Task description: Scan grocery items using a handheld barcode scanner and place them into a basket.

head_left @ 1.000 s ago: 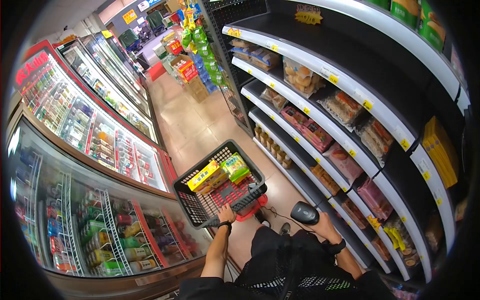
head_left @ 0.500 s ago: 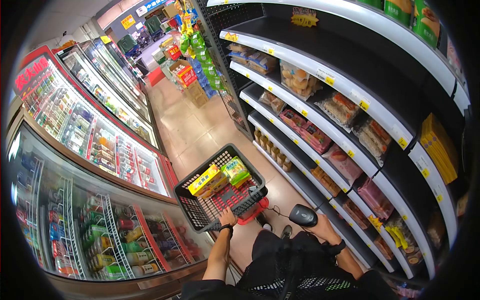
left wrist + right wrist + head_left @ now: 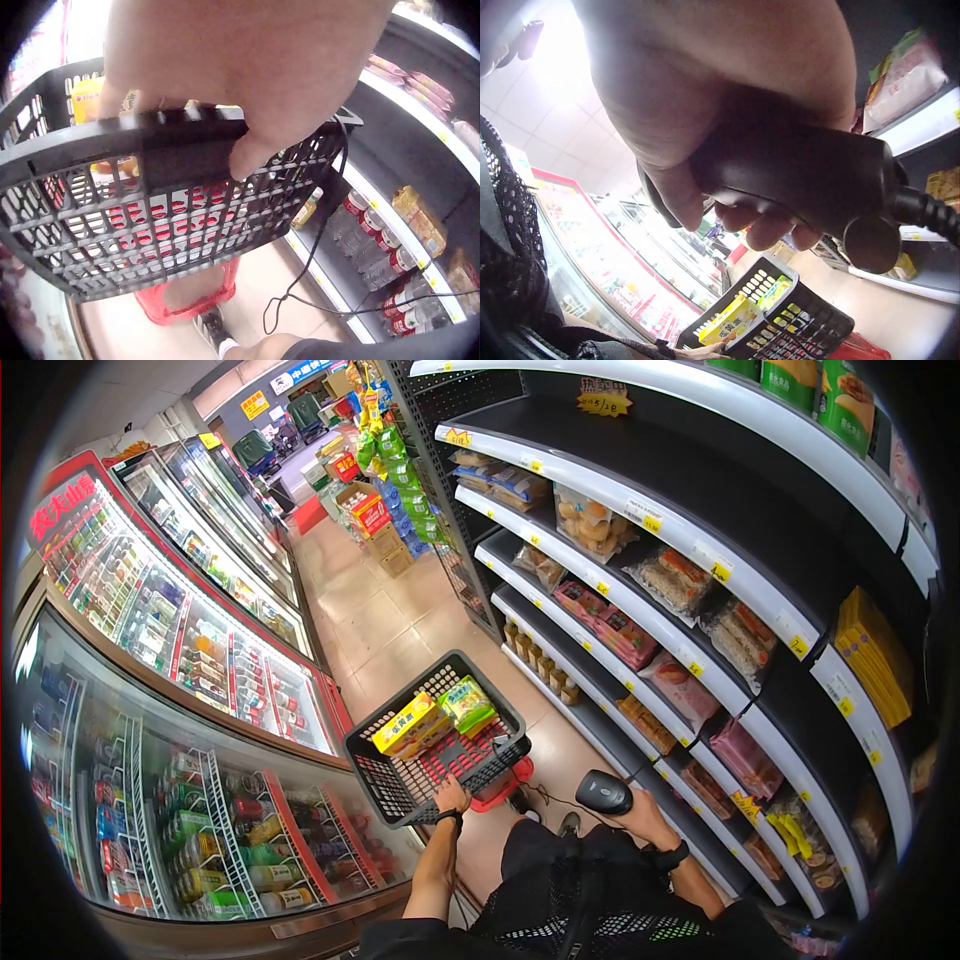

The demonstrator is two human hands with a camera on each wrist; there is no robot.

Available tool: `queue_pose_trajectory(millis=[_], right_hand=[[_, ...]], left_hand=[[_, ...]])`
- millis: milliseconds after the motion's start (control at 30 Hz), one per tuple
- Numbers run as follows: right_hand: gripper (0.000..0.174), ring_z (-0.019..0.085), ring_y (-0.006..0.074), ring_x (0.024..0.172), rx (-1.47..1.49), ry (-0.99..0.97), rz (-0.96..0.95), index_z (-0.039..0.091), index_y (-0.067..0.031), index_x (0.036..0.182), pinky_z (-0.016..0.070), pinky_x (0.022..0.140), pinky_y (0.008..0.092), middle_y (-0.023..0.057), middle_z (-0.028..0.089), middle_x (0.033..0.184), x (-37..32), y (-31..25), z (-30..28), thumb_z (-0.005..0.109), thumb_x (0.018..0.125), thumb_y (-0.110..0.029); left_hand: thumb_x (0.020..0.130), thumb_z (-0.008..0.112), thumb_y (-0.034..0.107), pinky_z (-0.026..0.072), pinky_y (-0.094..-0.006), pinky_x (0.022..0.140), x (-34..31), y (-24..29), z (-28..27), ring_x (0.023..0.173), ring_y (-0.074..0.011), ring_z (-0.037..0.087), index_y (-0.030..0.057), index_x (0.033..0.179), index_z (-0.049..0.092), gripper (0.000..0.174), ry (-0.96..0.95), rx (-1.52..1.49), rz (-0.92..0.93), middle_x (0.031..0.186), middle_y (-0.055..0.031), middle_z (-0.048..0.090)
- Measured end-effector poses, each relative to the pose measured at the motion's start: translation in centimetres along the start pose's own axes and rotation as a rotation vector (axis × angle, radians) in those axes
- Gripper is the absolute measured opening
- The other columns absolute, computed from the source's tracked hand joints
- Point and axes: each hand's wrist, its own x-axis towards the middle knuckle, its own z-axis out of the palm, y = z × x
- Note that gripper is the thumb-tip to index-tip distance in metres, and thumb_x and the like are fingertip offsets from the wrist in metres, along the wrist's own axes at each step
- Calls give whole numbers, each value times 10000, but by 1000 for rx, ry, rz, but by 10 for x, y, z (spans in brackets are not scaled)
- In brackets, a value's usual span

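Observation:
The left hand (image 3: 453, 798) grips the near rim of a dark plastic basket (image 3: 378, 796); in the left wrist view the thumb of that hand (image 3: 240, 67) hooks over the rim (image 3: 67, 139). A yellow box (image 3: 408, 724) and a green package (image 3: 466, 705) lie in the basket. Beneath it is a red stand or basket (image 3: 497, 790). The right hand (image 3: 646, 818) holds a black handheld scanner (image 3: 604, 792), its fingers curled round the handle (image 3: 802, 165) in the right wrist view. A cord runs from the scanner towards the basket.
Shelves (image 3: 640, 510) with packaged breads curve along the right side. Glass-door drink coolers (image 3: 200, 620) line the left. Between them the tiled aisle (image 3: 385, 622) leads to stacked cartons (image 3: 385, 540). A looped cord (image 3: 294, 289) hangs beside the basket.
The head view has shifted slightly, and the basket sits a little lower in it than a second ago. Both hands keep their holds on the basket and the scanner.

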Motion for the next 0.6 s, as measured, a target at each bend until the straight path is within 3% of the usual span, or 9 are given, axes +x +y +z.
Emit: queue_pose_trajectory(millis=[133, 267, 333, 400, 433, 500, 600], right_hand=[[497, 694, 275, 899, 12, 3, -8, 633, -14, 1136, 514, 787, 342, 194, 689, 952, 0, 1, -1, 803, 710, -204], [503, 694, 277, 899, 14, 7, -19, 632, -13, 1139, 514, 782, 346, 196, 688, 954, 1, 1, -2, 806, 707, -203], [314, 678, 270, 746, -2, 60, -53, 665, 50, 942, 504, 701, 344, 200, 688, 829, 1, -9, -3, 759, 724, -155], [311, 678, 270, 745, 24, 66, -61, 665, 50, 940, 503, 700, 344, 201, 687, 828, 1, -11, -1, 760, 720, -149], [308, 678, 269, 744, 47, 71, -67, 664, 49, 937, 503, 699, 345, 203, 686, 826, 1, -10, -1, 762, 717, -143], [311, 678, 270, 747, 48, 62, -63, 663, 50, 941, 503, 700, 346, 204, 685, 827, 1, -4, 0, 763, 713, -137], [316, 679, 273, 757, 67, 59, -69, 661, 49, 948, 503, 705, 348, 206, 683, 829, 0, -4, 1, 763, 705, -124]], left_hand=[[820, 610, 331, 441, -543, 898, -3, -1, 1, 1099, -386, 557, 30, 1240, 437, 545, 55, 37, 25, 1156, -227, 566], [846, 599, 329, 482, -506, 844, 5, -5, -10, 1010, -371, 606, 86, 1278, 436, 522, -59, 1, 25, 1077, -216, 610], [854, 595, 329, 493, -494, 829, 5, -5, -10, 977, -368, 620, 102, 1287, 440, 512, -98, -9, 17, 1050, -208, 623], [800, 538, 260, 490, -524, 813, 0, -6, -7, 927, -383, 645, 65, 1132, 494, 388, 56, -10, 85, 969, -207, 660], [800, 538, 260, 490, -524, 813, 1, -6, -6, 927, -383, 645, 65, 1132, 494, 388, 57, -10, 85, 969, -207, 660], [861, 591, 335, 509, -483, 803, 3, -6, -7, 954, -366, 636, 107, 1286, 471, 497, -15, 31, 49, 1050, -193, 646], [861, 585, 328, 515, -482, 792, 3, -7, -10, 952, -367, 644, 110, 1276, 497, 477, -26, 0, 41, 1025, -204, 660]])
